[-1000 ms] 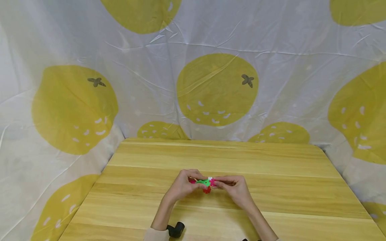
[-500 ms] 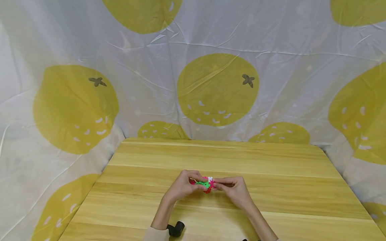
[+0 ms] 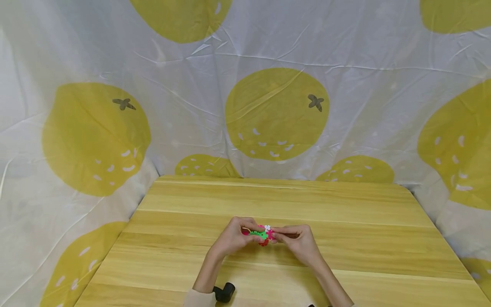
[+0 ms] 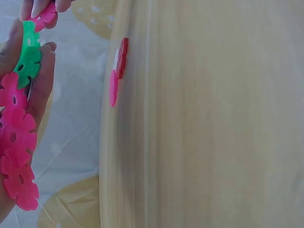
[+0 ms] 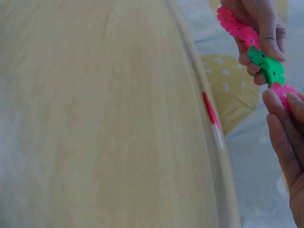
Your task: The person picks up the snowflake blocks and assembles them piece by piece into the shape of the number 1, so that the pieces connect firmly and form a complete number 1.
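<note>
My left hand (image 3: 235,235) holds a short chain of flower-shaped plastic snowflake discs, with its fingers and thumb around the green discs (image 4: 28,57). Pink discs (image 4: 19,135) trail from the chain along the palm in the left wrist view. From the other side my right hand (image 3: 301,242) pinches a single pink disc (image 5: 283,93) between thumb and fingertips. That disc meets the end of the green pair, its edge overlapping the green one. Fingers partly cover the joint.
Beyond the hands, a red disc (image 3: 263,242), a white disc (image 3: 267,228) and a pink disc (image 4: 113,88) lie close together on the wooden table (image 3: 364,238). A black object (image 3: 225,293) is beside the left wrist. Lemon-printed cloth (image 3: 276,42) hangs around the table.
Both hands stay almost in place, shifting only slightly. The pink disc beside the white one has come into view, and less of the red disc shows below the chain.
</note>
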The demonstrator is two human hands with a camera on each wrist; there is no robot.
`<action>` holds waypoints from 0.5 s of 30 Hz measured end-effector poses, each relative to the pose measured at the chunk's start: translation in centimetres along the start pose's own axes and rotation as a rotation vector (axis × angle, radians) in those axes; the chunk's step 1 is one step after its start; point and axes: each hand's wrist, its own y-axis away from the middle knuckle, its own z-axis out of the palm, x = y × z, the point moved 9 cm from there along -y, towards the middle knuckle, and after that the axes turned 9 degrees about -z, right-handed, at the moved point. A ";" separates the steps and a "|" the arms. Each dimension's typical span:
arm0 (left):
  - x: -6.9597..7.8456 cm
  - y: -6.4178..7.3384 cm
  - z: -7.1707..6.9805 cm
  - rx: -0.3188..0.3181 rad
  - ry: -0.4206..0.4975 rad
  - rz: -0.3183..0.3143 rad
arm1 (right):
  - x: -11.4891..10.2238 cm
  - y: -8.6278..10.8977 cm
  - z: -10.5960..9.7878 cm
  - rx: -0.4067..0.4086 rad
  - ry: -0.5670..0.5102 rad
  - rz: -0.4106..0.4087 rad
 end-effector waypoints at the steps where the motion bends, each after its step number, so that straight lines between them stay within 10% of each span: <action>1: 0.0 0.0 0.0 -0.002 0.004 -0.002 | 0.0 0.0 0.0 0.000 -0.004 0.000; 15: 0.1 0.0 0.5 -0.047 0.013 0.016 | 0.3 0.0 0.0 -0.016 -0.030 0.034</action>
